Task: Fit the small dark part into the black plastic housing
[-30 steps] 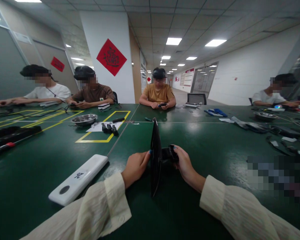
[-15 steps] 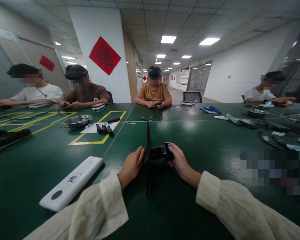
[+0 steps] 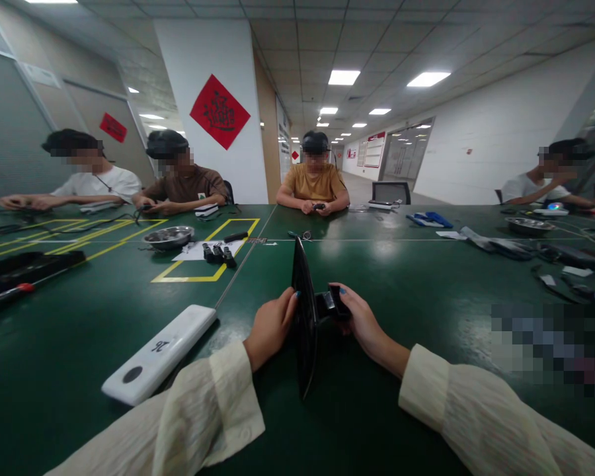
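Note:
I hold a thin black flat panel (image 3: 303,317) upright on its edge over the green table (image 3: 387,284), seen edge-on. My left hand (image 3: 272,325) grips its left face, fingers curled around it. On the panel's right side sits a small black block (image 3: 330,305), and my right hand (image 3: 359,317) is closed around that block. Both wrists wear cream sleeves.
A white oblong device (image 3: 161,352) lies at my left. Farther off are a yellow-taped rectangle (image 3: 205,254) with small black parts (image 3: 218,254), a metal bowl (image 3: 167,237) and a red-handled tool (image 3: 4,293). Several people sit around the table; cables and parts lie at the right (image 3: 550,254).
The panel has turned slightly, so a bit more of its left face shows than half a second ago. The view shifted right and back. Both hands keep their grip.

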